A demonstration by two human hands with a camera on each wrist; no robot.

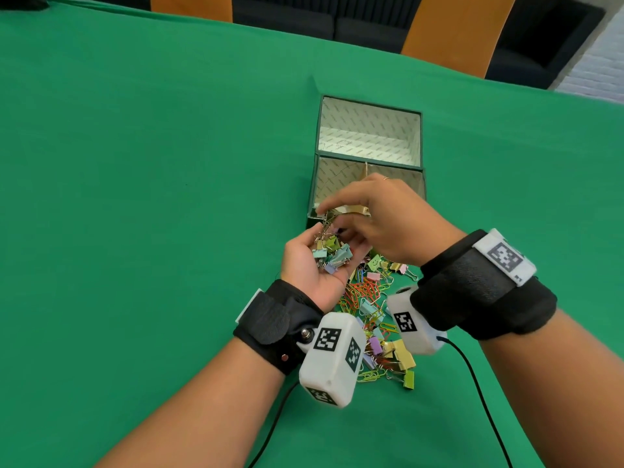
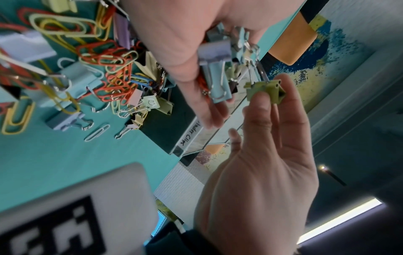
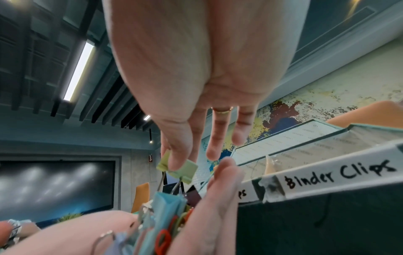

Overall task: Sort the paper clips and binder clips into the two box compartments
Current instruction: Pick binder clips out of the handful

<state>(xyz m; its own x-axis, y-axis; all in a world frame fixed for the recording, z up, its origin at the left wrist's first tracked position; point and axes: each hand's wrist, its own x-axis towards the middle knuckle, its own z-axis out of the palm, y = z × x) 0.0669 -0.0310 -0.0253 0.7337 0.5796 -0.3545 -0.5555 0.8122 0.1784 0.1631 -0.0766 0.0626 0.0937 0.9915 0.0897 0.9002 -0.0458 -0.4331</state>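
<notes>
right grip [image 1: 378, 217] pinching green binder clip [image 2: 265, 92] | above left grip [image 1: 317, 261] cupping clips [image 1: 332, 253]

Items I cannot fully read from here:

- Box [image 1: 314, 184], near compartments: my right hand [image 1: 388, 217] covers most of the floor and divider in the head view; contents unseen.
- Left label on box front: only the letters "ps" show in the right wrist view, the rest behind my left hand [image 3: 218, 207].
- Pile of clips [image 1: 374, 298] on the worktop [image 1: 135, 163]: partly hidden under both wrist cameras.
- Green binder clip [image 2: 265, 91]: its wire handles blurred.
- Handful in left palm: count too tangled to tell.
- Both forearms cut off by the bottom edge.
</notes>
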